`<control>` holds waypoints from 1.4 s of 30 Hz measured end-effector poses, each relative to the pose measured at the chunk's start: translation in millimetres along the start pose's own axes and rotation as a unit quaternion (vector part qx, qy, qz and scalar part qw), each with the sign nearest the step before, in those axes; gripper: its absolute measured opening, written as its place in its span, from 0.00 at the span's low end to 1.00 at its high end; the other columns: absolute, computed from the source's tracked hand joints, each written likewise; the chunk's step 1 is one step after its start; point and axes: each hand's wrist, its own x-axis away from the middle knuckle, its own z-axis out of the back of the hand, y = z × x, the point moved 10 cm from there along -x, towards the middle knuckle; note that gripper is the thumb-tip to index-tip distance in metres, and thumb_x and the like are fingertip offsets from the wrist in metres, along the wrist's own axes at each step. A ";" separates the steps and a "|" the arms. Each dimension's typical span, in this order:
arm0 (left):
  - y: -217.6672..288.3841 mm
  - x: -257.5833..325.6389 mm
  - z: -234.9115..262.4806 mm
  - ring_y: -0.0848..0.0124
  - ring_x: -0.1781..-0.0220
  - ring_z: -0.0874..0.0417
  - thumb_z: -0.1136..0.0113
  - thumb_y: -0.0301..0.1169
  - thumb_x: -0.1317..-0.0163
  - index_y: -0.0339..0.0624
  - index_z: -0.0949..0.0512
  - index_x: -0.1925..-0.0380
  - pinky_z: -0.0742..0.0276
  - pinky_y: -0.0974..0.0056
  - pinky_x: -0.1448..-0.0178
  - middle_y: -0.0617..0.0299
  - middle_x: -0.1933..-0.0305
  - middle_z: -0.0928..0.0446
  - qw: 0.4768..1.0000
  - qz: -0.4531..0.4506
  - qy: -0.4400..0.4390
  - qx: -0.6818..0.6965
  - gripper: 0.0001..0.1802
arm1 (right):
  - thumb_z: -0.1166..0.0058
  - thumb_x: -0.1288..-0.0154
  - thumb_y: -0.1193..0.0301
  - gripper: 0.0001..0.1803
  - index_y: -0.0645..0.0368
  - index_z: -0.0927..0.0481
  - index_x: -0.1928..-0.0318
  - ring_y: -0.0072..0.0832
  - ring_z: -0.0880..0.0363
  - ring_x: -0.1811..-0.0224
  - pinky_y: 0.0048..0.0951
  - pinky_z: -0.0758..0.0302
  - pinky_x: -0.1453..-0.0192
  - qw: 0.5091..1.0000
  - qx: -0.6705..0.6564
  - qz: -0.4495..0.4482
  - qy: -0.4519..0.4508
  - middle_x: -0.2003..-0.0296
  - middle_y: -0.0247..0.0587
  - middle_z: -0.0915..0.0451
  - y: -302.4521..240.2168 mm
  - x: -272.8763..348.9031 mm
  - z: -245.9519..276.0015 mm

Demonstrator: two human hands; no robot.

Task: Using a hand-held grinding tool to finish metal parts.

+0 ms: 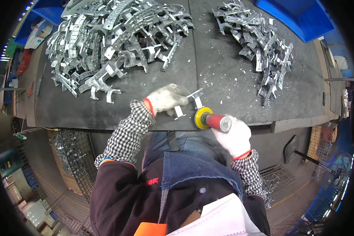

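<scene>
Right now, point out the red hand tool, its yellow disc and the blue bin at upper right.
Red hand tool [216,121]: head view, red body.
Yellow disc [200,118]: head view, yellow surface.
Blue bin [314,28]: head view, wall.

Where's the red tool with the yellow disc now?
Head view, just right of centre by the near edge of the table: the red tool is in the right hand, its yellow disc beside the metal part in the left hand.

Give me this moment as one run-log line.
left gloved hand: holding metal bracket; right gloved hand: holding red disc sander, yellow disc by bracket's end, contact unclear; tabletop: left bracket pile, right bracket pile
</scene>
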 end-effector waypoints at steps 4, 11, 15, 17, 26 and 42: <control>-10.6 -4.8 -2.7 0.69 0.73 0.16 0.40 0.42 0.33 0.35 0.16 0.53 0.20 0.63 0.71 0.54 0.63 0.17 0.999 0.024 0.022 0.002 0.20 | 0.28 0.47 0.58 0.16 0.51 0.14 0.61 0.43 0.13 0.68 0.41 0.17 0.61 0.999 0.008 0.041 -0.004 0.71 0.44 0.15 -16.1 5.1 10.3; 26.2 -15.2 -13.8 0.63 0.65 0.13 0.48 0.44 0.26 0.42 0.16 0.50 0.16 0.59 0.63 0.50 0.59 0.17 0.943 -0.228 0.087 -0.226 0.20 | 0.27 0.50 0.59 0.21 0.53 0.16 0.57 0.43 0.13 0.69 0.40 0.17 0.62 0.989 0.013 0.143 0.026 0.70 0.43 0.15 -65.6 -6.0 11.8; 19.5 1.3 -16.1 0.60 0.65 0.12 0.53 0.44 0.24 0.43 0.17 0.48 0.14 0.59 0.58 0.45 0.52 0.21 0.995 -0.039 0.023 -0.087 0.21 | 0.26 0.53 0.60 0.23 0.54 0.17 0.56 0.43 0.14 0.69 0.40 0.18 0.63 0.993 0.019 0.118 0.018 0.69 0.43 0.15 -43.8 6.7 5.2; 14.0 1.8 -14.1 0.60 0.66 0.12 0.52 0.45 0.24 0.40 0.18 0.47 0.14 0.59 0.60 0.44 0.51 0.23 0.999 -0.020 0.034 -0.036 0.22 | 0.26 0.53 0.61 0.23 0.54 0.17 0.56 0.43 0.14 0.69 0.41 0.18 0.63 0.992 0.025 0.127 0.014 0.70 0.42 0.16 -43.5 5.6 2.6; 6.7 -3.4 -7.0 0.73 0.73 0.19 0.40 0.46 0.30 0.41 0.15 0.48 0.23 0.66 0.72 0.56 0.66 0.17 0.998 0.031 0.062 0.006 0.22 | 0.26 0.51 0.59 0.23 0.55 0.17 0.56 0.45 0.14 0.67 0.43 0.18 0.60 0.990 0.017 0.137 0.016 0.69 0.45 0.15 -34.1 16.8 -3.9; 15.0 7.6 -15.9 0.66 0.71 0.14 0.46 0.45 0.27 0.42 0.16 0.48 0.16 0.62 0.66 0.51 0.62 0.19 0.998 0.012 0.058 0.015 0.21 | 0.28 0.48 0.58 0.21 0.52 0.15 0.55 0.44 0.13 0.67 0.42 0.17 0.61 0.993 0.052 0.089 -0.062 0.68 0.44 0.14 -37.6 -3.5 -3.4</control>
